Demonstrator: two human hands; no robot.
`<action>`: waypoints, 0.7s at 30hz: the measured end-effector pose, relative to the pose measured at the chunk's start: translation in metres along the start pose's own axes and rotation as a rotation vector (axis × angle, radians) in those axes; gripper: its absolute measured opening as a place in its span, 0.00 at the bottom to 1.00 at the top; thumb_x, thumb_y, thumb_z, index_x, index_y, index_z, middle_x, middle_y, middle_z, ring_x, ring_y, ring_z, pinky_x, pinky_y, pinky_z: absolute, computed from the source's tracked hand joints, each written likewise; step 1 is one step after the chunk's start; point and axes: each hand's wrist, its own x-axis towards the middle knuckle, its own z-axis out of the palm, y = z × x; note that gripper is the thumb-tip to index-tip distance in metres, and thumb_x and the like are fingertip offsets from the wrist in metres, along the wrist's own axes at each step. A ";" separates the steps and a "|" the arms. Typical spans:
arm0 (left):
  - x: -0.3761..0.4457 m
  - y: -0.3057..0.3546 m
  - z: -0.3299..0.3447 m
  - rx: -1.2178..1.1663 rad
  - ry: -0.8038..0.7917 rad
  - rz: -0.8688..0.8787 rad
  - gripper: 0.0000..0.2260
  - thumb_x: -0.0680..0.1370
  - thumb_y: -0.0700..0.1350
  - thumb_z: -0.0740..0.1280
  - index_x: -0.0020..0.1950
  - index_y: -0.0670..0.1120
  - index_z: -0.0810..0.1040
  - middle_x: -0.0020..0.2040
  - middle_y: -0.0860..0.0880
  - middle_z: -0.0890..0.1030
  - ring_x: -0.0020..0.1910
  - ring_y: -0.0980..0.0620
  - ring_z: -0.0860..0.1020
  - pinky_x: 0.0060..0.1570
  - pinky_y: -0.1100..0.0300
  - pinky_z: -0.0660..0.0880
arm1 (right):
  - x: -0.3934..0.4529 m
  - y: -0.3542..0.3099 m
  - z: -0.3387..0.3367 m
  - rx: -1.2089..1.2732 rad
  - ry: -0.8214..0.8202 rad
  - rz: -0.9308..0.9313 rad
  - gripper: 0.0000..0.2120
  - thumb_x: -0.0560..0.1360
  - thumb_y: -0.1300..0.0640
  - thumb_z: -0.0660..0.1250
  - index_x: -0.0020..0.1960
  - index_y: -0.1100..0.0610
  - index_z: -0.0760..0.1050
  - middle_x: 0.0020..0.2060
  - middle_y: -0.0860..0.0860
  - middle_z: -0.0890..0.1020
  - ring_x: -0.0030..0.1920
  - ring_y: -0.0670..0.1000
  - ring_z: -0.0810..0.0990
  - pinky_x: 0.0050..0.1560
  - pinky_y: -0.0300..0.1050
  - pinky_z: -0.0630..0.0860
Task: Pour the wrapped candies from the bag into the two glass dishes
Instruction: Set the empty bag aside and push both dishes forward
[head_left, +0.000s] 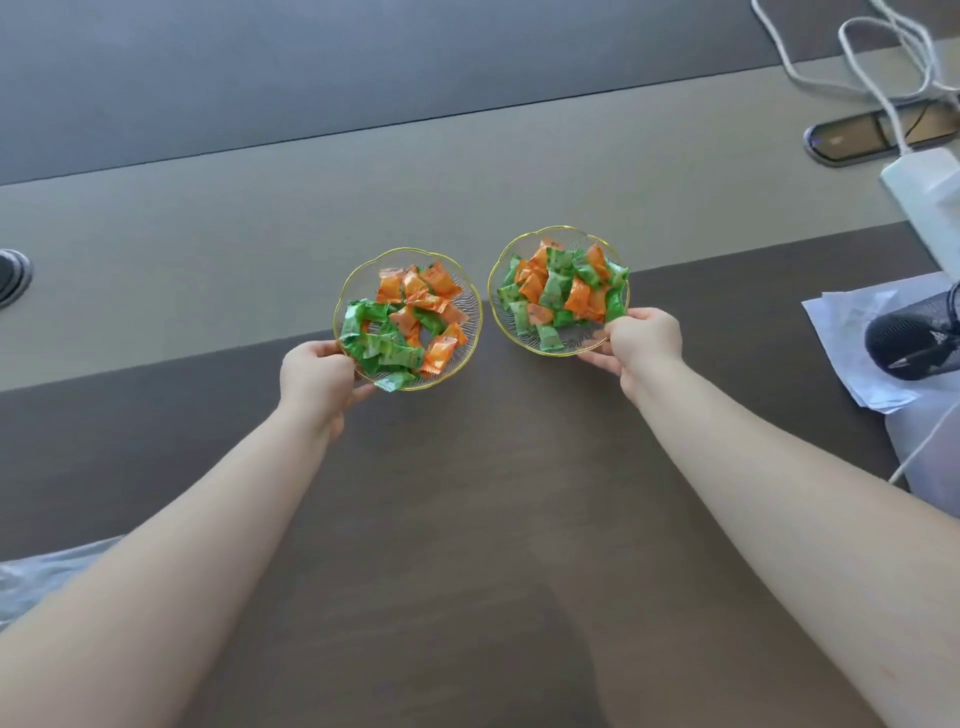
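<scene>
Two clear glass dishes with gold scalloped rims sit side by side on the table, each holding several green and orange wrapped candies. My left hand (318, 375) grips the near left rim of the left dish (363, 275). My right hand (644, 340) grips the near right rim of the right dish (506, 260). One green candy (389, 383) lies at the left dish's near edge. A clear plastic bag (36, 577) lies flat at the lower left, partly hidden by my left forearm.
White papers (841, 332) and a black meshed object (914, 338) lie at the right. A white power adapter (930, 192), white cables (878, 57) and a table socket panel (862, 137) are at the far right. A round grommet (10, 275) sits at the left edge.
</scene>
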 end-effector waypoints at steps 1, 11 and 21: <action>0.007 0.005 0.007 -0.008 0.000 0.001 0.15 0.74 0.27 0.53 0.38 0.42 0.75 0.40 0.46 0.80 0.39 0.50 0.80 0.41 0.53 0.79 | 0.007 -0.004 0.004 0.009 0.018 0.002 0.15 0.72 0.72 0.56 0.55 0.63 0.74 0.53 0.61 0.80 0.46 0.58 0.83 0.31 0.48 0.83; 0.068 0.029 0.058 -0.079 0.048 -0.036 0.15 0.73 0.28 0.55 0.52 0.37 0.77 0.51 0.41 0.82 0.44 0.48 0.83 0.30 0.59 0.81 | 0.055 -0.036 0.037 0.120 0.112 0.011 0.20 0.72 0.72 0.54 0.61 0.64 0.71 0.59 0.60 0.75 0.50 0.60 0.81 0.32 0.46 0.83; 0.087 0.046 0.079 -0.232 0.137 -0.041 0.16 0.72 0.27 0.54 0.56 0.35 0.75 0.54 0.42 0.80 0.48 0.46 0.83 0.35 0.58 0.82 | 0.064 -0.051 0.060 0.185 0.214 -0.002 0.13 0.73 0.70 0.55 0.55 0.64 0.72 0.42 0.51 0.74 0.29 0.50 0.78 0.48 0.53 0.83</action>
